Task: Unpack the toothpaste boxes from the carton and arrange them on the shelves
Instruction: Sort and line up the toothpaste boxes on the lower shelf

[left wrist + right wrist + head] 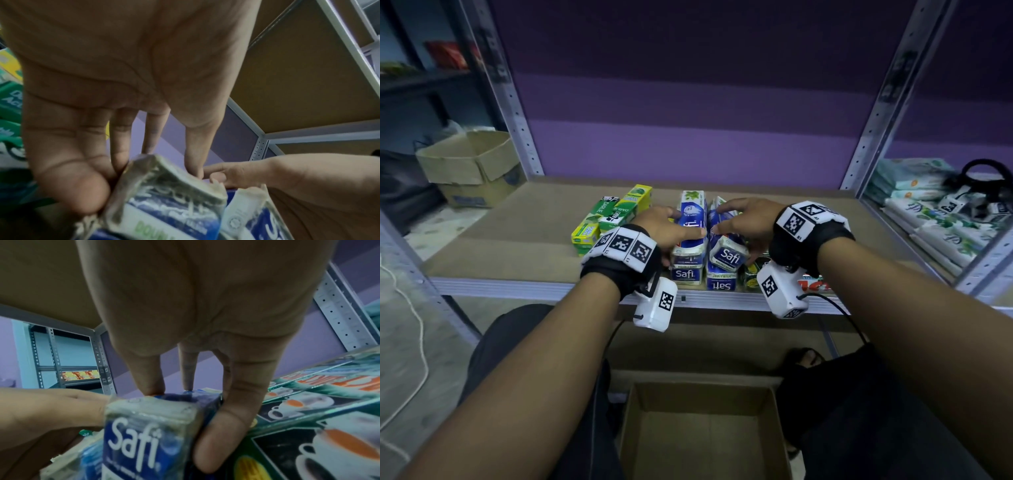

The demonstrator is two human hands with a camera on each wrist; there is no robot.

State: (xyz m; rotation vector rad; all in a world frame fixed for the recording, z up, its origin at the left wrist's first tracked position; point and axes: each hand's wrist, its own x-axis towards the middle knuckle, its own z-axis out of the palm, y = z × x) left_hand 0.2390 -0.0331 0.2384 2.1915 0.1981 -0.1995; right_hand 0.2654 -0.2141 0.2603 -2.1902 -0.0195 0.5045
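Two short stacks of blue Safi toothpaste boxes stand side by side at the shelf's (517,236) front middle. My left hand (666,224) grips the top box of the left stack (691,209), thumb and fingers pressing its sides (164,203). My right hand (748,221) grips the top box of the right stack (730,256), which sits slightly askew; the thumb is on its right side and fingers on top (144,434). Lower Safi boxes (685,274) lie beneath. Green Darlie boxes (613,214) lie to the left. The brown carton (635,421) stands open on the floor below, its inside bare.
Dark tea boxes (751,278) lie against the right Safi stack (308,434). White wrapped packs (931,219) fill the neighbouring shelf on the right. An open cardboard box (469,161) sits far left. Metal uprights (873,137) frame the bay, with bare board left and behind.
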